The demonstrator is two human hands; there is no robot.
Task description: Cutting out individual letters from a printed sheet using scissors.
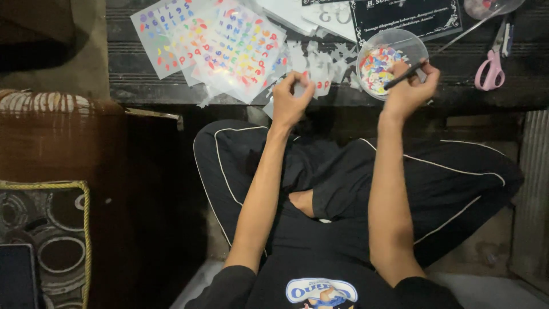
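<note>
our left hand (290,103) pinches a flimsy sticker scrap (300,88) by its edge; right hand (409,88) grips a thin black tool (403,76) at the bench's front edge.

Black short-sleeved shirt with chest print, black white-piped trousers, bare forearms.

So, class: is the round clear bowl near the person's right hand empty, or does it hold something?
Not empty. The clear bowl holds a heap of small multicoloured cut-out pieces covering part of its bottom; the right hand holds a thin dark tool over it.
</note>
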